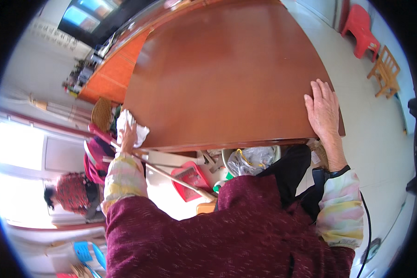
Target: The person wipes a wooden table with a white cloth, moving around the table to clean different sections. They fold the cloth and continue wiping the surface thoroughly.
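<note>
A polished brown wooden table (215, 80) spreads out before me. At its near left corner my left hand (128, 136) rests on a crumpled white cloth (140, 133), with part of the cloth bunched against the table's edge. How tightly the fingers grip it is partly hidden. My right hand (322, 109) lies palm down near the right edge of the tabletop, fingers stretched forward and holding nothing. Both forearms wear pale patterned sleeve covers.
Below the near edge stand a bin with a plastic liner (253, 160) and a red dustpan (191, 180). A wooden stick (170, 178) slants beside my left arm. A person (73, 193) is at the left. A red plastic stool (361, 31) and small wooden chair (385, 72) stand right.
</note>
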`<move>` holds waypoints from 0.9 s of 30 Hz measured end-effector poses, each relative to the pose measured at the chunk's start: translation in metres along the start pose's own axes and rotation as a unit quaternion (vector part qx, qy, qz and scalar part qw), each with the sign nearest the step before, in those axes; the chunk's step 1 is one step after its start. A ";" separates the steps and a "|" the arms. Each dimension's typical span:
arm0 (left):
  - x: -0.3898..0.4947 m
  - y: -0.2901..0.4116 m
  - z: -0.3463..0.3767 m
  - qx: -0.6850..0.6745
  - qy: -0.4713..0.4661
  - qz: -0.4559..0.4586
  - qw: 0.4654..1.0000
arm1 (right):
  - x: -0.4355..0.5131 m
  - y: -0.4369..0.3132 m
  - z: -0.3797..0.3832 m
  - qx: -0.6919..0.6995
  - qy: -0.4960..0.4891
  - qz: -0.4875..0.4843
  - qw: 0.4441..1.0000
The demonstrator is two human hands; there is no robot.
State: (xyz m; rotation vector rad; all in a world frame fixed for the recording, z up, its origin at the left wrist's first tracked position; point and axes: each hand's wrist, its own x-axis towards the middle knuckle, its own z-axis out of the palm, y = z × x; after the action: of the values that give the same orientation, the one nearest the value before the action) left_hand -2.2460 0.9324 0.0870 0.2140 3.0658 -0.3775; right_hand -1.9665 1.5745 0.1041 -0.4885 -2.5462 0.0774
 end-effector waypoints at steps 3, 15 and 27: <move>0.024 -0.021 -0.005 -0.064 -0.092 -0.039 0.993 | -0.002 0.000 -0.006 0.004 -0.008 -0.012 1.000; 0.170 0.184 -0.068 0.527 0.176 0.445 0.703 | 0.007 -0.008 -0.013 0.045 -0.019 0.002 0.999; 0.011 0.506 -0.151 -0.101 0.288 0.572 0.761 | 0.012 -0.005 -0.009 0.108 -0.007 0.025 0.994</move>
State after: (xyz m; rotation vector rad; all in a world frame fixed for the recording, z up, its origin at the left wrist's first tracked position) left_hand -2.1889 1.4567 0.1117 2.3429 2.6328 0.1434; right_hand -1.9728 1.5735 0.1191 -0.4678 -2.5016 0.3717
